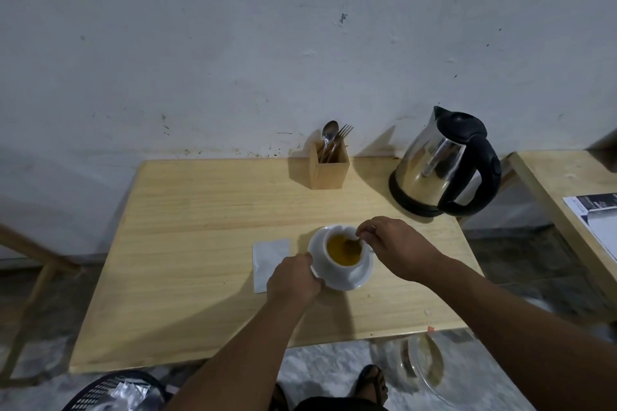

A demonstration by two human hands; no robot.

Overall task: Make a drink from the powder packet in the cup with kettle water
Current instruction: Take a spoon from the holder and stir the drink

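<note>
A white cup (337, 269) filled with yellow-orange drink stands on a white saucer (359, 279) near the middle of the wooden table (200, 243). My left hand (293, 280) grips the saucer's left rim. My right hand (394, 247) pinches a spoon (350, 243) whose bowl dips into the drink. A white powder packet (268, 260) lies flat just left of the saucer, partly under my left hand. The steel kettle (440, 167) with a black handle sits on its base at the table's back right.
A wooden cutlery holder (329, 168) with a spoon and fork stands at the back by the wall. A second table with a printed sheet (594, 223) is at the right. A black basket (117, 390) and a glass lid (424, 364) are on the floor below.
</note>
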